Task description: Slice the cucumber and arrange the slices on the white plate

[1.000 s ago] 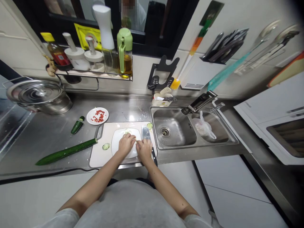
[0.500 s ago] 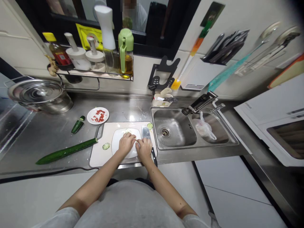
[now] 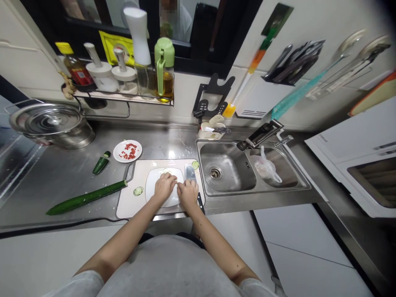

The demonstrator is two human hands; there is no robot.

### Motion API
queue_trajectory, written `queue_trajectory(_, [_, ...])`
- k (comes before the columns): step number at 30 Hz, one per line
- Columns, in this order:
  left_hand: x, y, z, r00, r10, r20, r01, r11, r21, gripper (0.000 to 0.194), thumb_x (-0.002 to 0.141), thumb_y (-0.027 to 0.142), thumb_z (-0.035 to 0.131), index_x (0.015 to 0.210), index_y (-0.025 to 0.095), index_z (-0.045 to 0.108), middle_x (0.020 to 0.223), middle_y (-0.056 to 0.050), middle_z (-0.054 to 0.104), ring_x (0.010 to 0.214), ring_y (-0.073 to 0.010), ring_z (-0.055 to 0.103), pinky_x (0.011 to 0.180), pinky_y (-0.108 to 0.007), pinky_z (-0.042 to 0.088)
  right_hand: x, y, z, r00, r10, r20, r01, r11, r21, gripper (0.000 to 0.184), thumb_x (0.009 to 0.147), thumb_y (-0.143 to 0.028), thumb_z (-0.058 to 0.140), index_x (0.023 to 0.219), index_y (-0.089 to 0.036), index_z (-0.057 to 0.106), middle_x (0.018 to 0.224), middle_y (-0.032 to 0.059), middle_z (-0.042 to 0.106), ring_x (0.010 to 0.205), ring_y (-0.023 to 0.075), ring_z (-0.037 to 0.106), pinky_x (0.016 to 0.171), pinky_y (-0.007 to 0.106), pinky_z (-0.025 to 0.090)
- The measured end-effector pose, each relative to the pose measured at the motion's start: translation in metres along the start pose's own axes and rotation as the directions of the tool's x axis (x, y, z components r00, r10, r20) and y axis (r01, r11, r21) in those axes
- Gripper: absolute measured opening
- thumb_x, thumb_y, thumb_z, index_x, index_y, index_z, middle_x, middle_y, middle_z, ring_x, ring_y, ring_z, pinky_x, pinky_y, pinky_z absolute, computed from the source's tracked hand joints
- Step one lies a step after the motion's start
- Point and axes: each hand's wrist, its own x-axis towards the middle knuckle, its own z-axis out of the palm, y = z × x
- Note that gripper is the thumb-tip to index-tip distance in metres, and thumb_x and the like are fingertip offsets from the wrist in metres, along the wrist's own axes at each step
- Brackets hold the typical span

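Note:
My left hand [image 3: 164, 188] is over a white square plate [image 3: 149, 190], its fingers bent and drawn together. Close to it, at the plate's right side, my right hand [image 3: 187, 194] has its fingers curled in the same way. The fingertips of both nearly meet, and whatever small thing is between them is hidden. Pale cucumber slices [image 3: 167, 170] show at the plate's far edge. The plate lies on a cutting board [image 3: 128, 206]. Beside my right hand lies a knife [image 3: 189, 171], blade pointing away, its black handle partly behind the wrist.
Cucumber pieces [image 3: 138, 191] lie on the board's left part. A long cucumber [image 3: 88, 198], a short cucumber piece [image 3: 100, 164] and a dish [image 3: 115, 152] of red bits are to the left. A double sink [image 3: 227, 165] adjoins on the right; a lidded pot [image 3: 74, 134] stands far left.
Both hands stay over the plate, with only a slight shift of the fingers. Nothing else has visibly moved.

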Motion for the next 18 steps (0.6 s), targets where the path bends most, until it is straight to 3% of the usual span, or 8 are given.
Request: queue_trajectory(18, [-0.0032,-0.0019,0.0071,0.999,0.011,-0.036,-0.011,1.000,-0.002,0.023,0.093,0.033,0.049,0.100,0.026,0.071,0.100,-0.006,0.062,0.095,-0.0221,0.052,0.075,-0.031,0.043,-0.0019,-0.0004,-0.0079,0.998,0.029,0.058,-0.027,0.999,-0.028,0.024,0.094,-0.030,0.050,0.102,-0.028,0.073,0.098,0.0097,0.063,0.098,0.0251,0.047,0.081,0.036,0.029])
